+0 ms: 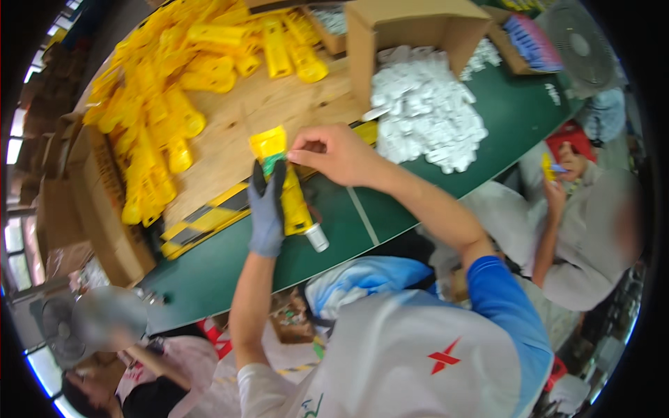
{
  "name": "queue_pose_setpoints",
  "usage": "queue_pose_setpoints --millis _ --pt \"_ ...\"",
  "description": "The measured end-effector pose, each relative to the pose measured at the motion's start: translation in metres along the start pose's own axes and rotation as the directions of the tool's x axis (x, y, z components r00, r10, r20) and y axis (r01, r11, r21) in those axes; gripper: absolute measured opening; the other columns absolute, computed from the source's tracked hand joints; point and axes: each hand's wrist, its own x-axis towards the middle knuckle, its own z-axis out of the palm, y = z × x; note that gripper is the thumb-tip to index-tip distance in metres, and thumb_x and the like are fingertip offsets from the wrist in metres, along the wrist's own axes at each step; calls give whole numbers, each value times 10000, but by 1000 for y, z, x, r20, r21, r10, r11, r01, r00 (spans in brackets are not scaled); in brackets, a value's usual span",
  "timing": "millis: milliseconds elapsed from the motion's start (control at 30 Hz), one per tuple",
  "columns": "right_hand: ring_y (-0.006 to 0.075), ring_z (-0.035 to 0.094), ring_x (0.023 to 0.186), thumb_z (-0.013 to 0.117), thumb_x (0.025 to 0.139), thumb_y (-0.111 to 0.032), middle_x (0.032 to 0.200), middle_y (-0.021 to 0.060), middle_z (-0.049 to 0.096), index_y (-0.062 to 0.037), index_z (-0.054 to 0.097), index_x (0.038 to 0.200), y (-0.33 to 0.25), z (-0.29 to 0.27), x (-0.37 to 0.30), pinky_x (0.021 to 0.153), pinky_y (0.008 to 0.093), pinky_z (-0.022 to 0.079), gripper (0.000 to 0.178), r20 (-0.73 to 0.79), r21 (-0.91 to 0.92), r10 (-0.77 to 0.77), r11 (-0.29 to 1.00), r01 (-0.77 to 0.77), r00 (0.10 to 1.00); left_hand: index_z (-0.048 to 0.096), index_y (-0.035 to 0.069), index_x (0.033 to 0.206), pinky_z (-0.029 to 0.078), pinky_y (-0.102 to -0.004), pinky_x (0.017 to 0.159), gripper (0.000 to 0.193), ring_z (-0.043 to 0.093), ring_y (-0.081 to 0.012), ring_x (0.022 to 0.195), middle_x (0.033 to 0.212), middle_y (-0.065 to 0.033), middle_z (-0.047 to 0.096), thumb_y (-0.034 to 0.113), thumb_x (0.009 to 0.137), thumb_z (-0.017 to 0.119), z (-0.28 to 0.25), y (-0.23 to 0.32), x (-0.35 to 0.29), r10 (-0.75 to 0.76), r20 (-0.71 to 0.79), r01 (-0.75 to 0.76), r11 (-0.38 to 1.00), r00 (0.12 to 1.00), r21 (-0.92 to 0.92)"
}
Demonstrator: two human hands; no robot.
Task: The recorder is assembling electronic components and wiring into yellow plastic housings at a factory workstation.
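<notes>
My left hand (267, 216), in a grey glove with dark fingertips, is closed around a long yellow plastic housing (295, 205) over the front edge of the work surface. A small green piece (272, 163), perhaps a circuit board, shows in the housing near the fingertips. By the housing's lower end is a short white cylinder (318, 238); whether they are joined is unclear. My bare right hand (340, 150) comes in from the right, thumb and fingers pinched at the housing's upper part. Anything between those fingertips is too small to make out.
Yellow housings (209, 73) lie heaped on a wooden board (240, 115) edged with black-and-yellow striped tape (209, 219). White parts (425, 111) spill from a cardboard box (362, 56) onto the green table (446, 177). Co-workers sit at right and lower left. A fan (575, 45) stands far right.
</notes>
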Motion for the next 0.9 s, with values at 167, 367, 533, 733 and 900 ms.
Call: queue_pose_setpoints --millis 167,367,533,733,900 --pt "254 627 702 700 863 -120 790 78 661 -61 711 967 -49 -59 -67 636 346 502 120 -279 -511 -265 855 91 923 509 64 1100 541 -339 510 296 647 -231 575 794 -108 618 346 1013 526 -6 -3 2 16 145 -19 1000 989 24" --pt "210 607 784 747 749 -70 881 27 614 -97 728 952 -12 -107 -56 657 328 493 206 107 -970 -486 141 199 867 507 85 1124 507 -310 484 308 642 -222 582 802 -98 604 374 1017 498 -7 -12 7 43 164 -47 999 985 20" --pt "191 599 685 733 806 -58 865 37 645 -77 715 925 -17 -74 -53 590 291 475 122 1 -870 -607 391 299 795 506 88 1151 533 -334 500 325 649 -233 586 806 -102 608 371 998 547 -13 -15 9 27 147 -13 995 989 -95" --pt "96 630 660 652 922 -59 887 95 711 14 639 1040 -12 -6 -35 587 232 493 139 -134 -4 -28 1000 28 991 546 90 1130 505 -279 517 295 611 -141 591 793 -62 621 347 990 587 -13 -18 9 57 122 -30 977 991 -210" --pt "81 651 751 692 913 -99 880 64 698 8 665 1004 -20 -4 -9 637 209 514 142 244 239 171 943 -230 955 512 112 1193 543 -330 444 353 641 -206 582 840 -76 615 382 977 582 -16 -19 7 114 104 -91 974 988 -208"
